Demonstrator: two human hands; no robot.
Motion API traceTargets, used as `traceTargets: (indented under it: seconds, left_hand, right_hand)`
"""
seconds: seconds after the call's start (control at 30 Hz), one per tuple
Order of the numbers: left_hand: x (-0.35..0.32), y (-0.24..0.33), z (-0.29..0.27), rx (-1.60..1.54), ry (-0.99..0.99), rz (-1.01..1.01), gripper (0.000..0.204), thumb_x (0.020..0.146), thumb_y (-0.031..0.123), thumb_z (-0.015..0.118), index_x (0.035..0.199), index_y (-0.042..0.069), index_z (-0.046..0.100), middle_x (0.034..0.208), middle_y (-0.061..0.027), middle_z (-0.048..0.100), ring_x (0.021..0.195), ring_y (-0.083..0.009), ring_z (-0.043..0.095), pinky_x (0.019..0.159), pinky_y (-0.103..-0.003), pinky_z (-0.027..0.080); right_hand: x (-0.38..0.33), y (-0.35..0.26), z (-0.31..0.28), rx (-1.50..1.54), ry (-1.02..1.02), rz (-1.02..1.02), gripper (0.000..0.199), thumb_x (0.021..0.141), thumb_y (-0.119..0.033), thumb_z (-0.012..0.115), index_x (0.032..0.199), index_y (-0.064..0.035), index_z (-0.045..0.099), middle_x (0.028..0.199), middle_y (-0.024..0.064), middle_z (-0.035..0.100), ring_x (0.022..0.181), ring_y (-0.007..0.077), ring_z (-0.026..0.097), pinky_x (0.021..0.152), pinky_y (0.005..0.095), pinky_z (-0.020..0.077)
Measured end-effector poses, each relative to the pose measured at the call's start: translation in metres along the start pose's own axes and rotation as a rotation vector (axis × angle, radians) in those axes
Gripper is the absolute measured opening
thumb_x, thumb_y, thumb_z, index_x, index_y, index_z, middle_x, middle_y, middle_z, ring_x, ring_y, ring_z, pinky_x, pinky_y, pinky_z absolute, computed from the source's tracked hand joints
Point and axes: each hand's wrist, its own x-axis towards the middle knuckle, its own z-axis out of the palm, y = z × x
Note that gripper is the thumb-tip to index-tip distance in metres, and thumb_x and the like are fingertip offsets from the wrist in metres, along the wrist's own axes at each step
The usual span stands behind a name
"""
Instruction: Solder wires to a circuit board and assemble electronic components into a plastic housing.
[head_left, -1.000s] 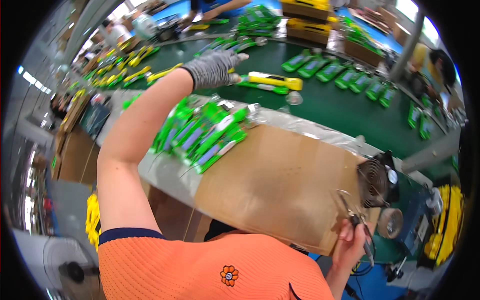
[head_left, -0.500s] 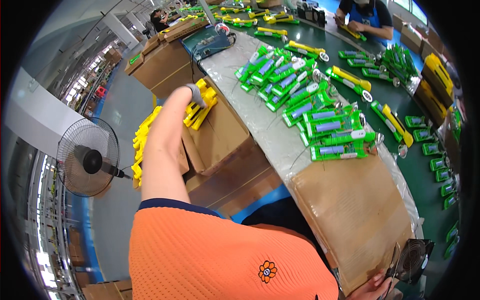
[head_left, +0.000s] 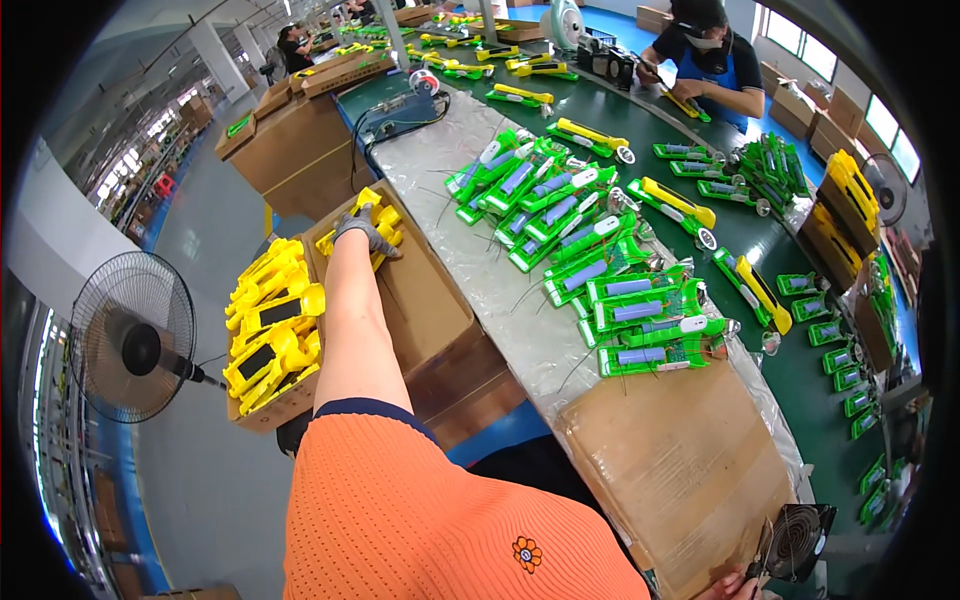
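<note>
Where the left hand (head_left: 366,234) is reaching: yellow casings (head_left: 388,214) are lying beneath it, inside a carton (head_left: 432,295).
Grip: fingers are curling over them; cannot tell whether holding.
Green casings (head_left: 590,272): are lying right of it.
Right hand (head_left: 733,588): is showing farther right, grip unclear.

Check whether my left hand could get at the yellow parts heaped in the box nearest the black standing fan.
Probably yes: your left hand is in the neighbouring carton, and the heaped yellow parts rise uncovered out of the box with nothing obvious blocking them.
</note>
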Motion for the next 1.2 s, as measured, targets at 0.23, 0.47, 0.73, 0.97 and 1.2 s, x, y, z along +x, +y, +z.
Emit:
traceTargets:
  seconds: [0.23, 0.47, 0.73, 0.97, 1.2]
  left_hand:
    - [-0.001, -0.012, 0.007, -0.062, 0.092, 0.137, 0.138, 0.048, 0.061, 0.092, 0.159, 0.029, 0.016, 0.164, -0.0235, 0.001, 0.149, -0.0394, 0.021, 0.121, -0.041, 0.026]
    - [-0.034, 0.007, -0.007, 0.169, 0.096, 0.091, 0.129, 0.055, 0.068, 0.085, 0.158, 0.034, 0.015, 0.161, -0.0137, 0.027, 0.149, -0.0372, 0.024, 0.116, -0.054, 0.028]
    - [-0.014, -0.011, 0.013, 0.013, 0.151, 0.143, 0.128, 0.055, 0.064, 0.087, 0.158, 0.03, 0.019, 0.162, -0.0233, 0.014, 0.148, -0.0414, 0.024, 0.119, -0.049, 0.027]
    - [-0.025, 0.002, 0.058, -0.065, 0.275, 0.098, 0.114, 0.066, 0.068, 0.075, 0.158, 0.029, 0.02, 0.162, -0.0188, 0.02, 0.146, -0.0382, 0.031, 0.115, -0.051, 0.032]
    - [0.018, -0.023, 0.061, 0.015, -0.094, 0.3, 0.126, 0.065, 0.058, 0.081, 0.159, 0.016, 0.009, 0.16, -0.0202, 0.023, 0.147, -0.0341, 0.026, 0.12, -0.036, 0.025]
  right_hand:
    - [0.0, 0.024, -0.004, 0.374, 0.032, 0.178, 0.025, 0.092, -0.004, 0.069, 0.115, 0.0034, 0.063, 0.094, 0.0119, 0.061, 0.075, 0.0187, 0.054, 0.061, 0.0321, 0.0483]
    - [0.01, -0.035, 0.01, 0.544, 0.109, 0.484, 0.019, 0.098, -0.018, 0.058, 0.094, -0.0006, 0.064, 0.074, 0.0052, 0.054, 0.067, 0.0143, 0.047, 0.058, 0.0268, 0.0402]
    - [0.017, -0.061, 0.022, 0.687, 0.1, 0.597, 0.014, 0.096, -0.02, 0.06, 0.09, -0.0075, 0.063, 0.072, 0.0, 0.051, 0.069, 0.0106, 0.047, 0.058, 0.0267, 0.039]
    - [0.008, -0.032, 0.014, 0.51, 0.13, 0.413, 0.016, 0.096, -0.022, 0.059, 0.088, -0.0085, 0.059, 0.072, 0.0009, 0.05, 0.073, 0.0136, 0.049, 0.065, 0.0265, 0.0408]
    - [0.016, -0.062, 0.014, 0.827, 0.085, 0.664, 0.008, 0.093, -0.016, 0.06, 0.093, -0.0081, 0.057, 0.072, 0.0033, 0.048, 0.067, 0.0156, 0.046, 0.066, 0.029, 0.0417]
